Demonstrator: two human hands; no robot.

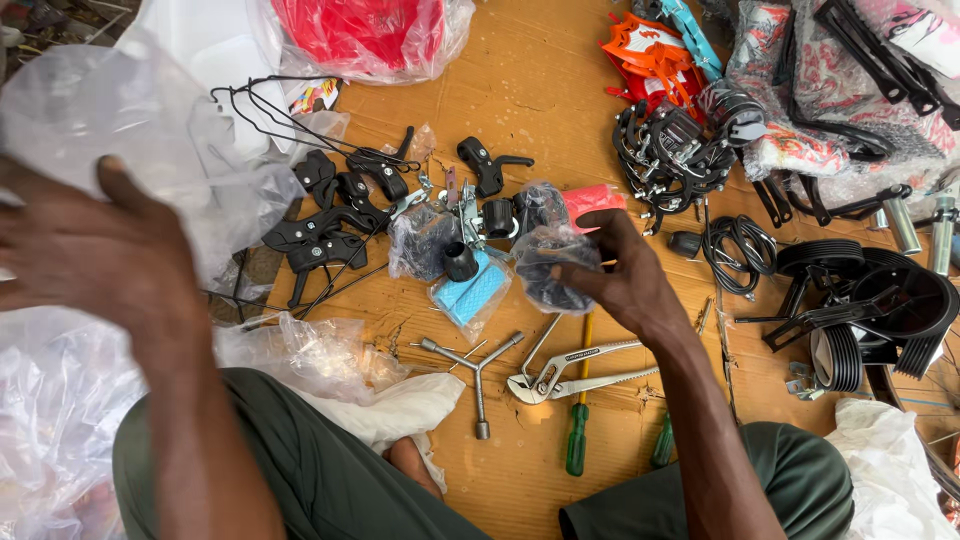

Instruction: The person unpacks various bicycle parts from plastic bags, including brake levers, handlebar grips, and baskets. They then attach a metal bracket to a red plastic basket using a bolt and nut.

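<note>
The right hand (625, 275) has its fingers clamped on a small plastic bag of black parts (550, 265) at frame centre, lifted off the cardboard sheet (540, 90). The left hand (95, 250), fingers spread, presses a large clear bag (110, 110) at left. Most brake levers (335, 215) lie unsorted; open room shows only near the pliers (570, 370), lower centre.
</note>
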